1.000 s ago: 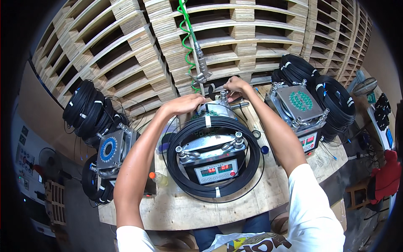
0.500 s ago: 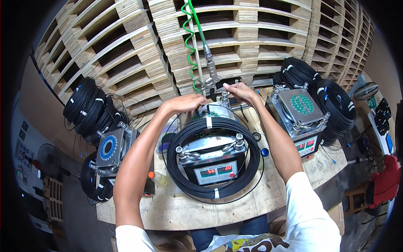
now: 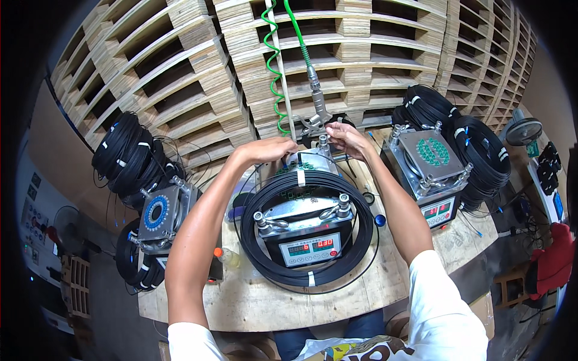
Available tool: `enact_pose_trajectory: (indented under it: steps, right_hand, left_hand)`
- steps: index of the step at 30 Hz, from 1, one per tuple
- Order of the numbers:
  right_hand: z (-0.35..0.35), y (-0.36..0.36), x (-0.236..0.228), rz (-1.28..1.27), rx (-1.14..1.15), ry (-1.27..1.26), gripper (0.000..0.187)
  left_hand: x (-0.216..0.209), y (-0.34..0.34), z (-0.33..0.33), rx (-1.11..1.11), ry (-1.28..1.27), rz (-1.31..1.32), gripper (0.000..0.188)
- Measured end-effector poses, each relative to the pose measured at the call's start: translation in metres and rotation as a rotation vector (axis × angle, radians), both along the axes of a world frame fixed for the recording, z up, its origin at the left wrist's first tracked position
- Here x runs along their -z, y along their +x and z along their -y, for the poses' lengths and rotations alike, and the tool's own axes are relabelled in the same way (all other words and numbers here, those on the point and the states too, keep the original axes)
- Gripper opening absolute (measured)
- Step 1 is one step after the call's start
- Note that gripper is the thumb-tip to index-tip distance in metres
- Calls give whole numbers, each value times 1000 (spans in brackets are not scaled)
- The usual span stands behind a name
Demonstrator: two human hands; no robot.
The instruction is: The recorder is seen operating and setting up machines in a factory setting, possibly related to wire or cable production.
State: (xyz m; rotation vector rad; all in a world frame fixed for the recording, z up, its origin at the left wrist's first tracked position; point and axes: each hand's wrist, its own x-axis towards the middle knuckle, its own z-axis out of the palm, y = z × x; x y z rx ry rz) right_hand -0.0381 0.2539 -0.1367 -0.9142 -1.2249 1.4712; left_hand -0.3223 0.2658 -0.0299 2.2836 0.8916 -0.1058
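Observation:
In front of me stands a metal tabletop machine with a red digital display and a plate of green fittings. A coil of black cable, bound with white ties, encircles its front and rests over the plate. My left hand is closed at the machine's back left corner, its fingertips curled over something hidden from view. At the back right corner, beside an upright metal post, the fingers of my right hand are pinched together; what they hold is hidden. A metal air gun hangs from a green hose just behind the hands.
Similar machines stand to the left and right, with black cable coils stacked beside them. A small orange-capped bottle and a blue cap lie on the wooden table. Wooden pallets rise behind.
The hanging air gun and its hose have swung to the right. My right hand has shifted slightly right and nearer; my left hand has stayed in place. The machine's display reading has changed.

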Motion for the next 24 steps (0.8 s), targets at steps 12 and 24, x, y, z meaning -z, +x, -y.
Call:
enact_pose_trajectory:
  steps: [12,24]
  right_hand:
    - [76,-40,-33,592,254,-1,106]
    - [58,-34,-8,414,227,-35,109]
  left_hand:
    - [57,-83,-41,-671,-240,394,46]
    - [138,-67,-47,-684,-916,1469,31]
